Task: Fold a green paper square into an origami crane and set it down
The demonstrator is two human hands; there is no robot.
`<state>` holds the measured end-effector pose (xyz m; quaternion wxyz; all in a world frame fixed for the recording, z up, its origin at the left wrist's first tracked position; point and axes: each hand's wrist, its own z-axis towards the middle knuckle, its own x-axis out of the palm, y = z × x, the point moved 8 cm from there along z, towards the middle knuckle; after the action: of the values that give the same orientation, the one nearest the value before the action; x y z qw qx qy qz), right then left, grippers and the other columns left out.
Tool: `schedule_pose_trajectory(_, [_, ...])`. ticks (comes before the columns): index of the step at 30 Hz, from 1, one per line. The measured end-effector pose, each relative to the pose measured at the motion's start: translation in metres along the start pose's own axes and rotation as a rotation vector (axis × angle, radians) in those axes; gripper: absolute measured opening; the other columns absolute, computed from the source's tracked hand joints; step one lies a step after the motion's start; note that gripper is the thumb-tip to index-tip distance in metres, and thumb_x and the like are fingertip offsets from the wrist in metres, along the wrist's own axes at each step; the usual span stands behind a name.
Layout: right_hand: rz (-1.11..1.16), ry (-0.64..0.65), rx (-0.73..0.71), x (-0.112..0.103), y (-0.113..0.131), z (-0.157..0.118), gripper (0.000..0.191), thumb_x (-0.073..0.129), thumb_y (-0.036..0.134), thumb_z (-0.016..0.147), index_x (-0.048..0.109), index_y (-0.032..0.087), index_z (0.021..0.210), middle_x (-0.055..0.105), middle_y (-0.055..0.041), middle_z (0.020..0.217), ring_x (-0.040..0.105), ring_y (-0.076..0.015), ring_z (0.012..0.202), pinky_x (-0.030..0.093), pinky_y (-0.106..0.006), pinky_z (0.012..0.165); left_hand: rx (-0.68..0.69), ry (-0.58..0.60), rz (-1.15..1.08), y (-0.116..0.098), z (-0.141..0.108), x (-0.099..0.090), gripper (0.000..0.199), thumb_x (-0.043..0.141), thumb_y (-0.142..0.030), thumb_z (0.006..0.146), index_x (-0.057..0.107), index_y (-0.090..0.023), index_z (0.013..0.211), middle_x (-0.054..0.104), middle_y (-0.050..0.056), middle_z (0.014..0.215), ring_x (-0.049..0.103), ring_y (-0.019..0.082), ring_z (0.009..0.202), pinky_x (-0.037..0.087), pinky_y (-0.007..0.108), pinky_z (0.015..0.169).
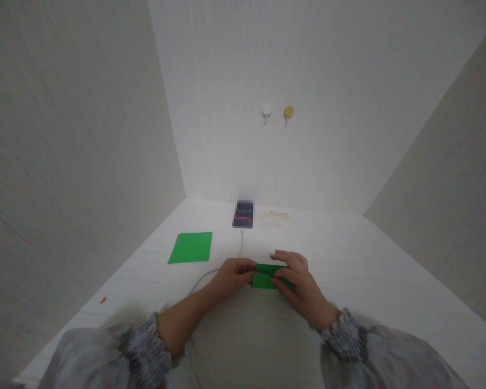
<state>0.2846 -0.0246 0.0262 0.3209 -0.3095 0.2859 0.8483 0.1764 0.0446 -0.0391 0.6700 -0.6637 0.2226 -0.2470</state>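
A folded piece of green paper (pixel 263 280) is between my two hands, low in the middle of the head view. My left hand (pixel 235 275), with a ring on one finger, pinches the paper's left edge. At its right end, the thumb and a finger of my right hand (pixel 297 283) grip the paper, while another finger is stretched out above it. A fold or flap runs lengthwise along the paper, and its right end is partly hidden by my fingers. To the left lies a flat green sheet stack (pixel 191 247) on the white table.
A phone-like device (pixel 243 214), blurred out, stands near the back wall with a pale cable (pixel 241 243) running from it. A small red-orange piece (pixel 103 300) lies at left. White (pixel 266 112) and yellow (pixel 289 112) hooks are on the back wall. Side walls flank the table.
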Motion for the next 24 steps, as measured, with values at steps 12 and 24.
schedule_pose_trajectory(12, [0.138,0.002,0.303,0.004,-0.028,-0.004,0.008,0.055,0.024,0.077,0.056,0.02,0.07,0.061,-0.0006,0.072,0.055,-0.0165,0.07,0.034,-0.034,0.071,0.032,-0.038,0.052,-0.008,-0.002,-0.001,0.028,0.057,-0.038,0.07,0.066,-0.012,0.077,0.061,0.003,0.065,0.051,0.01,0.057,0.042,0.022,0.057])
schedule_pose_trajectory(24, [0.078,0.041,0.385,0.005,-0.028,-0.005,0.014,0.054,0.029,0.077,0.058,0.02,0.067,0.06,0.0007,0.064,0.051,-0.0158,0.063,0.033,-0.032,0.067,-0.007,-0.052,0.137,-0.004,-0.002,-0.003,0.02,0.061,-0.031,0.067,0.067,-0.014,0.076,0.061,0.001,0.062,0.049,0.008,0.053,0.038,0.02,0.054])
